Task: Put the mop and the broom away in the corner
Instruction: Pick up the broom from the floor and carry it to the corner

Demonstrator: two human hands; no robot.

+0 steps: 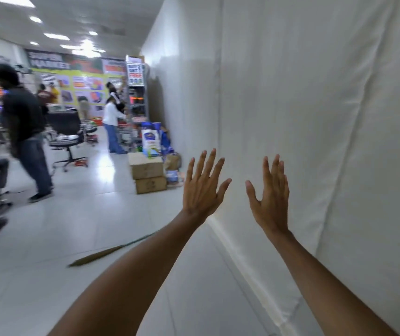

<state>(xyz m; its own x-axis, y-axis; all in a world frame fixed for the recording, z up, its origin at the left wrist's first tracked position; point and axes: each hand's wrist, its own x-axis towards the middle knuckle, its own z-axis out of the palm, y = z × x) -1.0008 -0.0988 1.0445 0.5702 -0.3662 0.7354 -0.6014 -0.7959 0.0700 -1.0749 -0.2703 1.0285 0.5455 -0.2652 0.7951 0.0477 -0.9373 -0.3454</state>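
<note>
Hands raised mid-frame, empty: my left hand (202, 187) and right hand (270, 194) have fingers spread, released. Broom (102, 253) lies on floor (48, 275), lower left.

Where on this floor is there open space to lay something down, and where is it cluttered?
Bare tiles run between the broom on the floor and the white wall, below both open hands. Farther along the wall it is crowded: stacked cardboard boxes, bags.
</note>
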